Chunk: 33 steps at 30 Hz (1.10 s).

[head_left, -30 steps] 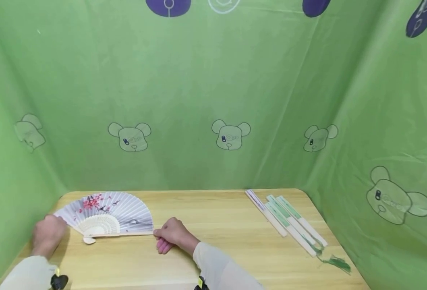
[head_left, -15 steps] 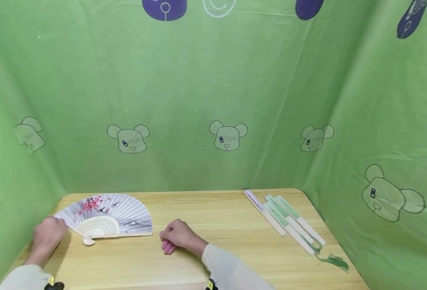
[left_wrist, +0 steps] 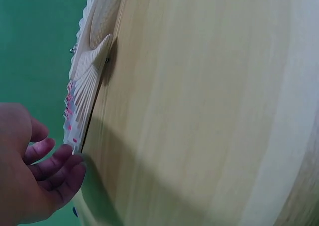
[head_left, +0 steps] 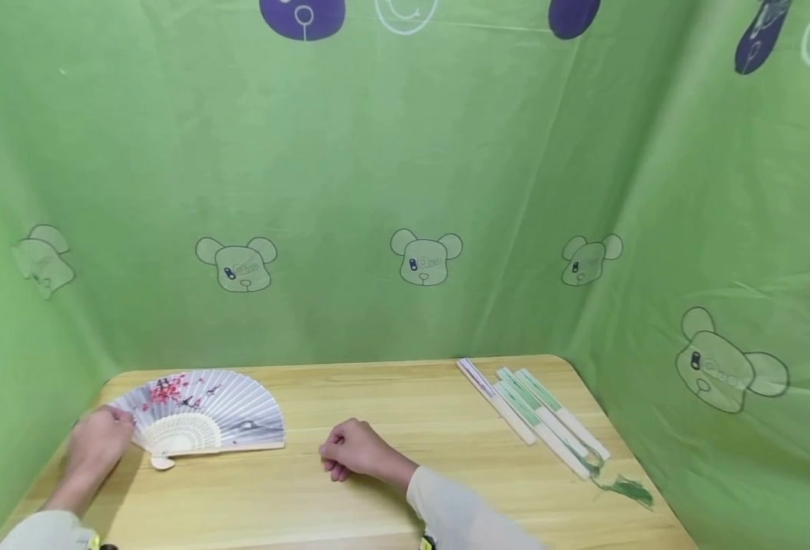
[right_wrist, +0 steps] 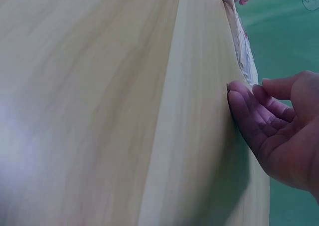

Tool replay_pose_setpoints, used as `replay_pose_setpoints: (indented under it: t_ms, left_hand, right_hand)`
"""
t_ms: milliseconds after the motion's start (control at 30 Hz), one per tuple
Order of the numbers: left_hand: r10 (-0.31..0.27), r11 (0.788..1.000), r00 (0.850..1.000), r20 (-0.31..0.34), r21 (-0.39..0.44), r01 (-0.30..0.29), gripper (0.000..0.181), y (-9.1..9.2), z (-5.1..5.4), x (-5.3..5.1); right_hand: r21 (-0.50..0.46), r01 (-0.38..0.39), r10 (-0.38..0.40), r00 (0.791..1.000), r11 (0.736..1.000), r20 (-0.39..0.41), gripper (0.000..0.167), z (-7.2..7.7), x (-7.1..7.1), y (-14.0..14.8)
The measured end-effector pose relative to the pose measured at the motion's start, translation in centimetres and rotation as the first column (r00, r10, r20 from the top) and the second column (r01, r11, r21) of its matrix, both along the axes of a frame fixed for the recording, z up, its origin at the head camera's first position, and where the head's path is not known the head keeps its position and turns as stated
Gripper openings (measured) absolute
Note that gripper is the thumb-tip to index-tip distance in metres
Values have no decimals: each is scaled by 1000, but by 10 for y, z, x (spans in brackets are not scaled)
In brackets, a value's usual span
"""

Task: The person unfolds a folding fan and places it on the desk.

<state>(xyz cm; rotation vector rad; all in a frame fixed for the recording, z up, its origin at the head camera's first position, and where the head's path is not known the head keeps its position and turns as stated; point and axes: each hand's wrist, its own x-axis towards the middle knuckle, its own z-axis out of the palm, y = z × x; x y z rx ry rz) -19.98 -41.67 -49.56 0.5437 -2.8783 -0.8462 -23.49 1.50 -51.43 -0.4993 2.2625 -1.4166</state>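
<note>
An unfolded folding fan (head_left: 240,416) with red blossoms and pale ribs lies at the left of the table, its pivot towards the front. My left hand (head_left: 98,443) is at the fan's left edge and covers part of it. Seen from the left wrist, the bent fingers of that hand (left_wrist: 40,181) hold the fan's tip (left_wrist: 75,131); the exact pinch is partly hidden. To the right of the fan, apart from it, my right hand (head_left: 364,449) rests loosely curled with nothing visible in it. The right wrist view shows its fingertips (right_wrist: 239,94) close above the tabletop.
Several closed folding fans (head_left: 542,420) lie slanted at the table's right, one with purple print and others with green. A green tassel (head_left: 628,490) trails from them. Green curtains (head_left: 336,168) with bear prints surround the wooden table (head_left: 295,504) on three sides.
My right hand has let go of the fan's right end and moved away to the right. My left hand has shifted slightly rightward at the left edge. The view has turned slightly right.
</note>
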Motion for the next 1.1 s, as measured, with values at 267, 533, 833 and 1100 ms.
replay_pose_setpoints:
  t_ms: [267, 533, 833, 1100]
  left_hand:
    - [-10, 1000, 999, -34, -30, 9, 48, 6, 4, -1]
    - [-12, 1000, 1000, -23, -12, 11, 54, 16, 5, -3]
    - [-39, 999, 997, -69, -5, 39, 55, 30, 2, -3]
    - [-91, 996, 990, -111, -35, 87, 57, 43, 3, -1]
  right_hand:
    - [129, -23, 41, 990, 991, -138, 19, 6, -5, 30]
    - [203, -5, 51, 973, 979, -225, 14, 11, -5, 59]
    - [240, -4, 74, 956, 971, -284, 15, 16, -2, 85]
    - [298, 23, 81, 940, 954, -332, 15, 9, 3, 104]
